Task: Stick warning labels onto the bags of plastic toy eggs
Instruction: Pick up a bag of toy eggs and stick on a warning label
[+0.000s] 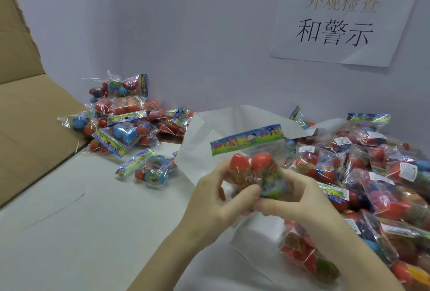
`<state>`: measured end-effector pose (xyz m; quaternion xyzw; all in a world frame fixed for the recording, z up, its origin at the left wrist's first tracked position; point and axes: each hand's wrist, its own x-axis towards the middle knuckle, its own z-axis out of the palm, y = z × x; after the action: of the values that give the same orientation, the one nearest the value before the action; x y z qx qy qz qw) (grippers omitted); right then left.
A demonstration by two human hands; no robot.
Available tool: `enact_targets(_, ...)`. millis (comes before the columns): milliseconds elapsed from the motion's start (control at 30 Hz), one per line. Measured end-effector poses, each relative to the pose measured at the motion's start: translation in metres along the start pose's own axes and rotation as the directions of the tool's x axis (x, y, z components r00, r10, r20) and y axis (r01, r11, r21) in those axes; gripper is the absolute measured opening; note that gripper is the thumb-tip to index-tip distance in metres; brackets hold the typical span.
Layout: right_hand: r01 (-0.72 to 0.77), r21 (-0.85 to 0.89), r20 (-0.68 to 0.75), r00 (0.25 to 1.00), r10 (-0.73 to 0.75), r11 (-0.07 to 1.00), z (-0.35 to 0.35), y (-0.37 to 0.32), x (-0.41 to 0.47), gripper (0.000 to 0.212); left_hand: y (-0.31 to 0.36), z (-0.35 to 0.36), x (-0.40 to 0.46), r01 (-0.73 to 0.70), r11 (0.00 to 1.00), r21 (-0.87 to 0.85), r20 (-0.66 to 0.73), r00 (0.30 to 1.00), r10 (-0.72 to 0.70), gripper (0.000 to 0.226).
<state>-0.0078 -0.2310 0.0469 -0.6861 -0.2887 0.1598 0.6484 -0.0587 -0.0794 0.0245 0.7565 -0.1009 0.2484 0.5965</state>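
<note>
A clear bag of red toy eggs (253, 165) with a colourful header card is held up above the table between both hands. My left hand (216, 200) grips its left side, thumb across the front. My right hand (295, 197) grips its right and lower side with curled fingers. A white label sheet (256, 230) lies on the table just under the hands. To the right spreads a large heap of bags (372, 174), many showing small white labels. No label is plainly visible on the held bag.
A second pile of egg bags (123, 118) sits at the back left, with one bag apart (151, 169). Crumpled white paper (209, 132) lies behind the hands. A cardboard box flap (30, 116) stands at the left. A paper sign (344, 15) hangs on the wall.
</note>
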Motion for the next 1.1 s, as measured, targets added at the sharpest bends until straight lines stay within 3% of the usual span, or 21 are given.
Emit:
enact_targets(67, 0.024, 0.026, -0.113, 0.993, -0.021, 0.999, -0.009, -0.002, 0.001, 0.046, 0.001, -0.004, 0.004, -0.011, 0.980, 0.197, -0.145, 0.989, 0.041, 0.040)
enact_targets(100, 0.054, 0.062, -0.212, 0.977, -0.040, 0.997, -0.015, -0.002, 0.001, 0.047, 0.002, -0.009, 0.009, 0.034, 0.981, 0.192, -0.265, 0.964, 0.019, 0.038)
enact_targets(167, 0.207, 0.231, -0.459, 0.885, -0.081, 0.951, -0.030, -0.004, 0.003, 0.042, -0.001, -0.025, 0.023, 0.174, 0.982, 0.078, -0.469, 0.875, -0.118, 0.024)
enact_targets(233, 0.395, 0.398, -0.642, 0.764, -0.056, 0.828, -0.046, -0.008, 0.003, 0.039, -0.013, -0.055, 0.037, 0.405, 0.899, 0.169, -0.559, 0.791, -0.251, 0.025)
enact_targets(267, 0.438, 0.442, -0.674, 0.738, -0.032, 0.783, -0.052, -0.009, 0.002, 0.042, -0.023, -0.071, 0.041, 0.541, 0.776, 0.324, -0.577, 0.763, -0.291, 0.033)
enact_targets(300, 0.442, 0.468, -0.677, 0.736, -0.010, 0.765, -0.054, -0.010, 0.001, 0.050, -0.031, -0.086, 0.043, 0.653, 0.589, 0.476, -0.593, 0.733, -0.333, 0.042)
enact_targets(367, 0.391, 0.481, -0.650, 0.759, 0.020, 0.785, -0.053, -0.009, 0.001, 0.074, -0.046, -0.107, 0.042, 0.756, 0.232, 0.612, -0.634, 0.645, -0.427, 0.060)
enact_targets(433, 0.341, 0.482, -0.617, 0.786, 0.036, 0.807, -0.048, -0.007, 0.002, 0.079, -0.060, -0.116, 0.039, 0.778, 0.064, 0.625, -0.644, 0.560, -0.520, 0.073)
enact_targets(500, 0.307, 0.437, -0.608, 0.794, 0.026, 0.845, -0.041, -0.004, 0.003, 0.072, -0.069, -0.119, 0.039, 0.768, 0.011, 0.640, -0.628, 0.531, -0.569, 0.082)
enact_targets(600, 0.251, 0.313, -0.640, 0.769, 0.008, 0.916, -0.037, -0.001, 0.005, 0.067, -0.076, -0.120, 0.040, 0.778, 0.071, 0.624, -0.623, 0.550, -0.556, 0.077)
enact_targets(733, 0.192, 0.248, -0.634, 0.773, 0.009, 0.949, -0.034, 0.002, 0.006, 0.058, -0.074, -0.123, 0.040, 0.821, 0.347, 0.453, -0.583, 0.567, -0.581, 0.050)
enact_targets(800, 0.175, 0.223, -0.630, 0.776, 0.004, 0.959, -0.034, 0.004, 0.007, 0.051, -0.065, -0.121, 0.039, 0.825, 0.406, 0.392, -0.658, 0.560, -0.503, 0.042)
enact_targets(867, 0.150, 0.166, -0.613, 0.790, -0.018, 0.975, -0.031, 0.005, 0.008, 0.040, -0.049, -0.117, 0.040, 0.785, 0.527, 0.326, -0.772, 0.543, -0.331, 0.040)
enact_targets(933, 0.131, 0.105, -0.572, 0.819, -0.048, 0.986, -0.024, 0.005, 0.008, 0.038, -0.024, -0.108, 0.040, 0.624, 0.733, 0.271, -0.857, 0.504, -0.112, 0.041)
enact_targets(1000, 0.135, 0.057, -0.511, 0.855, -0.087, 0.989, -0.016, 0.004, 0.007, 0.044, 0.005, -0.094, 0.039, 0.307, 0.933, 0.187, -0.868, 0.496, 0.010, 0.034)
enact_targets(1033, 0.140, 0.037, -0.471, 0.876, -0.106, 0.989, -0.012, 0.003, 0.007, 0.046, 0.020, -0.083, 0.038, 0.147, 0.984, 0.099, -0.829, 0.559, 0.000, 0.030)
enact_targets(1100, 0.137, 0.023, -0.372, 0.921, -0.118, 0.990, -0.005, 0.003, 0.006, 0.048, 0.036, -0.054, 0.034, -0.052, 0.990, -0.131, -0.624, 0.780, -0.042, 0.032)
